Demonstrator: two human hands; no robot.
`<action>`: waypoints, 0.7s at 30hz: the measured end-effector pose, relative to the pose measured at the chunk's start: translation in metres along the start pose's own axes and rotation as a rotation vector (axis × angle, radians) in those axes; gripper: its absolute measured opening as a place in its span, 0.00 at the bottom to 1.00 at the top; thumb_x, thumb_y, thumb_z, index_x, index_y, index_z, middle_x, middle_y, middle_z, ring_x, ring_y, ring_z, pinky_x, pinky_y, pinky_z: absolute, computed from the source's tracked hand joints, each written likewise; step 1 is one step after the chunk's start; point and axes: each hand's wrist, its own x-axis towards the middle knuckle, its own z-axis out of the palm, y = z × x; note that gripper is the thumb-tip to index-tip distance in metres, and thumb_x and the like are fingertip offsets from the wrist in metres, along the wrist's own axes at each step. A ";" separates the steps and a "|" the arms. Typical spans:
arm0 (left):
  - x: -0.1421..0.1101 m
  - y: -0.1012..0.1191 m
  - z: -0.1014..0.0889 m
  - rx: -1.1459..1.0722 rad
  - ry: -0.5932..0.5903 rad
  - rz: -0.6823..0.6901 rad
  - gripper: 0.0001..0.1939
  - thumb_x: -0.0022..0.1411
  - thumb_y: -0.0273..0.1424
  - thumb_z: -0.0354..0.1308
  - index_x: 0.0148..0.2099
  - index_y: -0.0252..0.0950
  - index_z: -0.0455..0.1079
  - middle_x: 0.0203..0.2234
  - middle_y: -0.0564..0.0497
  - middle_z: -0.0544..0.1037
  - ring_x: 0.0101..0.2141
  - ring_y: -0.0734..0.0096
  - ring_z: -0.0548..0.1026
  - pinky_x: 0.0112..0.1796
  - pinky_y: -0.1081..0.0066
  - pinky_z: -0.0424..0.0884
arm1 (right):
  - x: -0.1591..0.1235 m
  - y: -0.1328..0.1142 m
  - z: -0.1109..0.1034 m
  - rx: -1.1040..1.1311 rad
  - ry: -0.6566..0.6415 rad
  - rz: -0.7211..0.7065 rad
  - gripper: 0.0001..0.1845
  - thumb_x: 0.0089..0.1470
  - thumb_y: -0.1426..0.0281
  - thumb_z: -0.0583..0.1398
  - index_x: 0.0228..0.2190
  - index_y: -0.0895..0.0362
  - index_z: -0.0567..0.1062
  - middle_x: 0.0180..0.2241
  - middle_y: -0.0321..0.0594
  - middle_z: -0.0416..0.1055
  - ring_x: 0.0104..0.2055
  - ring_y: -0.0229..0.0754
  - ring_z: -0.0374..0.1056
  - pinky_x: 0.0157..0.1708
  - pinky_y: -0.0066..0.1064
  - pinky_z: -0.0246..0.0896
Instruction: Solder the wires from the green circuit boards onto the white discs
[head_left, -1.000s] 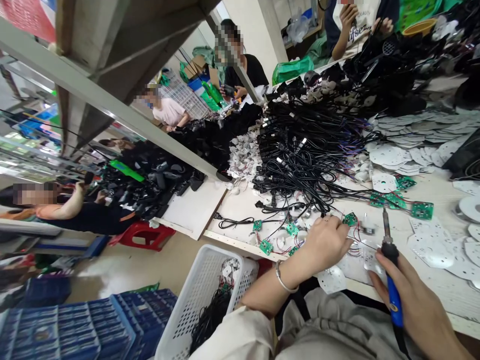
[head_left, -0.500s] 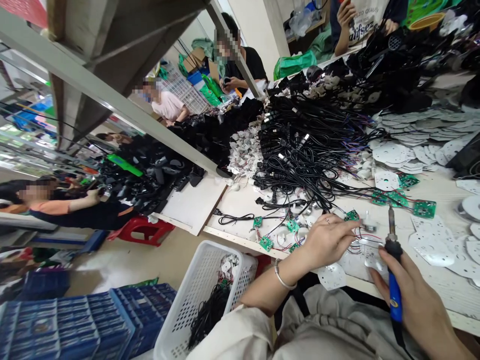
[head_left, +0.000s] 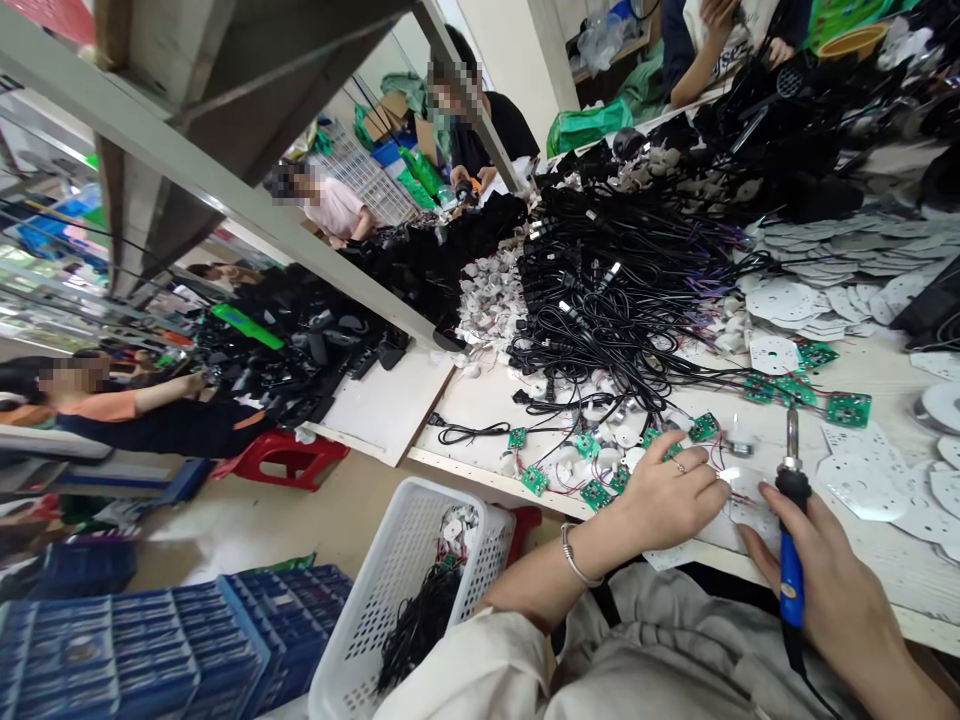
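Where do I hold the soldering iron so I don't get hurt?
Hold the soldering iron by its blue handle, coming from the cord end, like the right hand does. The handle is the fat part, shaped for fingers. Stay away from the thin metal tip pointing up, because it may be hot.

Cable heap (head_left: 600, 300) lying on surface (head_left: 469, 400) behind circuit boards (head_left: 847, 409); perforated plates (head_left: 862, 487) sitting right of boards; basket (head_left: 360, 590) standing on floor (head_left: 202, 530) left of surface.
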 end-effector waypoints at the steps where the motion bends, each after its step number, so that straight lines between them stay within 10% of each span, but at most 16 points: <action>1: 0.000 0.001 0.001 -0.011 0.001 0.008 0.07 0.68 0.29 0.53 0.40 0.38 0.73 0.30 0.54 0.78 0.43 0.69 0.74 0.60 0.58 0.55 | 0.001 0.000 0.000 0.009 -0.001 -0.003 0.32 0.58 0.66 0.64 0.61 0.57 0.63 0.49 0.51 0.74 0.37 0.47 0.77 0.28 0.30 0.66; 9: -0.004 -0.001 0.011 -0.047 -0.064 -0.017 0.09 0.70 0.30 0.53 0.45 0.43 0.74 0.39 0.53 0.80 0.44 0.71 0.74 0.51 0.63 0.60 | -0.009 0.007 0.008 0.066 0.003 -0.056 0.26 0.59 0.70 0.62 0.58 0.54 0.66 0.50 0.50 0.72 0.44 0.49 0.75 0.37 0.33 0.72; 21: 0.010 -0.011 0.012 -0.221 0.268 -0.201 0.06 0.68 0.28 0.56 0.44 0.39 0.75 0.31 0.51 0.81 0.35 0.68 0.74 0.40 0.67 0.68 | 0.003 0.008 -0.001 0.269 -0.021 0.150 0.23 0.64 0.70 0.53 0.59 0.50 0.59 0.49 0.48 0.69 0.49 0.48 0.71 0.47 0.42 0.72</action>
